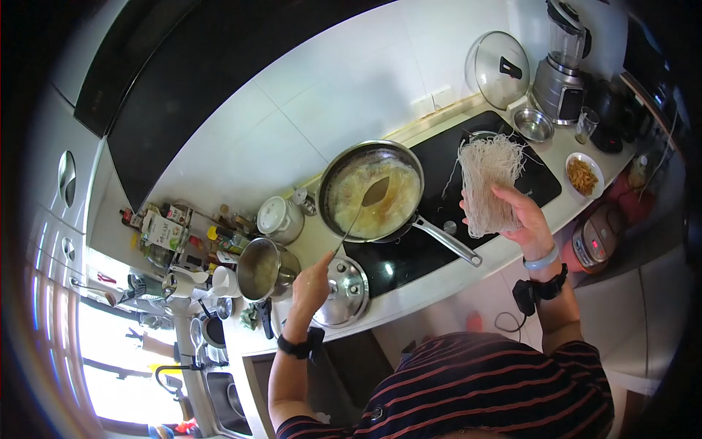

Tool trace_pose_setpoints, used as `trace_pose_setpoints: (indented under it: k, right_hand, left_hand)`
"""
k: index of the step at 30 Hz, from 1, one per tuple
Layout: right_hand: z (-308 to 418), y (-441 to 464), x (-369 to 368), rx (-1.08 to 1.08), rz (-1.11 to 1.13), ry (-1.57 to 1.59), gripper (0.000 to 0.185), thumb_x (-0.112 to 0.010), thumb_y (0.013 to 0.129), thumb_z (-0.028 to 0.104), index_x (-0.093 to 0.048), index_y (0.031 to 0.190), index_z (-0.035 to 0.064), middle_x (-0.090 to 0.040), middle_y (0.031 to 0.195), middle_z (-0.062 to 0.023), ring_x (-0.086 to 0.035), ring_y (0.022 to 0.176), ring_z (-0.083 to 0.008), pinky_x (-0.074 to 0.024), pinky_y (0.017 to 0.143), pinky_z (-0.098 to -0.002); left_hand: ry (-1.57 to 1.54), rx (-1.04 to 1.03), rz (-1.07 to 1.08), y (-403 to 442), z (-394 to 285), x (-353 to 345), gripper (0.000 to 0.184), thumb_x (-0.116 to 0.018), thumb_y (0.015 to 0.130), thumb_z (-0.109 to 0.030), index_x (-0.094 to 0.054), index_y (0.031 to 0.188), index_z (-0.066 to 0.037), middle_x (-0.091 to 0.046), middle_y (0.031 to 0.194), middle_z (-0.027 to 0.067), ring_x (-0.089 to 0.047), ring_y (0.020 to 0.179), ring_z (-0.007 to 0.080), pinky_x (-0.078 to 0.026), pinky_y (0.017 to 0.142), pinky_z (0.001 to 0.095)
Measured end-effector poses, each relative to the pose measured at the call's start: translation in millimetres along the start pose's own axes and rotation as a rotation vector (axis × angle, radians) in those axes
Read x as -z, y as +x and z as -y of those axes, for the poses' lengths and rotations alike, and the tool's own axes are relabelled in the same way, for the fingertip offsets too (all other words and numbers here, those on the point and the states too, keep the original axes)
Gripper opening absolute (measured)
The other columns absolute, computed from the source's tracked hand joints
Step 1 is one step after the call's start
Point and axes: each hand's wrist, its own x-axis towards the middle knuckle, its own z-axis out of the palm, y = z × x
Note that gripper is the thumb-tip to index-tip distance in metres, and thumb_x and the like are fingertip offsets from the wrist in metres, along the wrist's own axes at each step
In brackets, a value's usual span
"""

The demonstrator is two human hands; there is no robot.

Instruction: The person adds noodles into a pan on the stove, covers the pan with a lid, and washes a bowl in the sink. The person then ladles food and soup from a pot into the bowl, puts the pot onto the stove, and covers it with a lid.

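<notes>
My left hand [312, 287] is closed round the handle of a metal spatula [376, 192]. The spatula's blade rests over the pale, foamy yellowish food in a frying pan [327, 212] on the black cooktop. My right hand [521, 214] grips a block of dried rice noodles [491, 183], held up over the right part of the cooktop, beside the pan and apart from it. Thin loose strands stick out from the block. The pan's long steel handle [447, 240] points toward the counter's front edge, between my two hands.
A steel pot [261, 269], a pot lid [344, 293] and a white lidded pot [280, 219] stand left of the pan. On the right are a glass lid [502, 69], a metal bowl [533, 125], a blender [561, 80] and a bowl of brownish strips [583, 175].
</notes>
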Motion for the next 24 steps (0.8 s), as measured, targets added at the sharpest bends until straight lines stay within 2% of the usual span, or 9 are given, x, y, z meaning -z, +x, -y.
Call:
trace_pose_setpoints:
  k: [3,7,10,14,18,22,24]
  right_hand:
    - [1.1,-0.9,5.1,-0.008,-0.012,0.002,0.043,-0.049,0.091,0.014,-0.038,0.13,0.0018,-0.053,0.117,-0.0197,-0.055,0.108,-0.0356,-0.0472,0.088,-0.0505]
    - [-1.7,3.9,4.2,-0.039,-0.044,-0.018,0.043,-0.049,0.09,0.015,-0.037,0.13,0.0017,-0.054,0.116,-0.0195,-0.055,0.107,-0.0357,-0.0472,0.088,-0.0513]
    - [-4.4,7.1,7.9,-0.049,0.008,-0.011,0.043,-0.049,0.09,0.015,-0.038,0.13,0.002,-0.054,0.116,-0.0195,-0.055,0.107,-0.0358,-0.0466,0.088,-0.0525]
    - [0.0,6.0,4.6,-0.045,-0.017,-0.036,0.043,-0.05,0.09,0.015,-0.038,0.129,0.0022,-0.054,0.116,-0.0195,-0.055,0.107,-0.0355,-0.0465,0.089,-0.0523]
    - [-1.1,6.5,0.5,-0.045,-0.024,-0.056,0.043,-0.05,0.09,0.015,-0.039,0.129,0.0017,-0.055,0.115,-0.0195,-0.056,0.106,-0.0345,-0.047,0.088,-0.0516]
    - [-2.8,14.9,4.2,-0.082,0.003,-0.051,0.043,-0.05,0.09,0.014,-0.039,0.129,-0.0003,-0.056,0.114,-0.02,-0.056,0.105,-0.0341,-0.0472,0.089,-0.0499]
    - [-1.6,21.9,13.1,-0.084,-0.021,-0.099,0.045,-0.05,0.09,0.016,-0.037,0.13,0.0004,-0.054,0.115,-0.0209,-0.055,0.106,-0.0355,-0.0473,0.086,-0.0532]
  left_hand:
    - [0.009,-0.024,0.023,-13.4,8.8,10.0,0.042,-0.044,0.083,-0.008,-0.049,0.123,-0.019,-0.063,0.086,0.0201,-0.061,0.079,0.0373,-0.047,0.067,0.0471]
    - [0.108,-0.074,0.042,-13.4,-2.0,-13.2,0.043,-0.044,0.083,-0.007,-0.048,0.124,-0.02,-0.063,0.083,0.0188,-0.061,0.076,0.0365,-0.047,0.065,0.0467]
    - [0.082,-0.029,-0.04,2.3,10.5,-47.5,0.045,-0.046,0.081,-0.006,-0.048,0.124,-0.02,-0.063,0.082,0.0175,-0.062,0.075,0.0352,-0.047,0.064,0.0462]
    - [0.089,0.057,-0.102,2.4,5.0,-24.4,0.045,-0.047,0.08,-0.004,-0.051,0.122,-0.018,-0.063,0.081,0.0183,-0.062,0.074,0.0355,-0.047,0.063,0.0455]
    - [0.086,0.052,-0.173,17.9,17.0,-30.6,0.044,-0.047,0.08,-0.004,-0.05,0.122,-0.017,-0.063,0.081,0.0203,-0.062,0.075,0.0366,-0.048,0.065,0.0467]
    - [0.099,0.105,-0.03,24.8,10.2,-42.7,0.042,-0.046,0.081,-0.006,-0.05,0.121,-0.018,-0.063,0.085,0.0208,-0.062,0.078,0.0374,-0.048,0.067,0.0471]
    - [0.077,0.075,-0.038,18.5,8.0,-29.4,0.043,-0.046,0.081,-0.006,-0.05,0.122,-0.018,-0.063,0.085,0.0204,-0.061,0.078,0.0374,-0.048,0.067,0.0469]
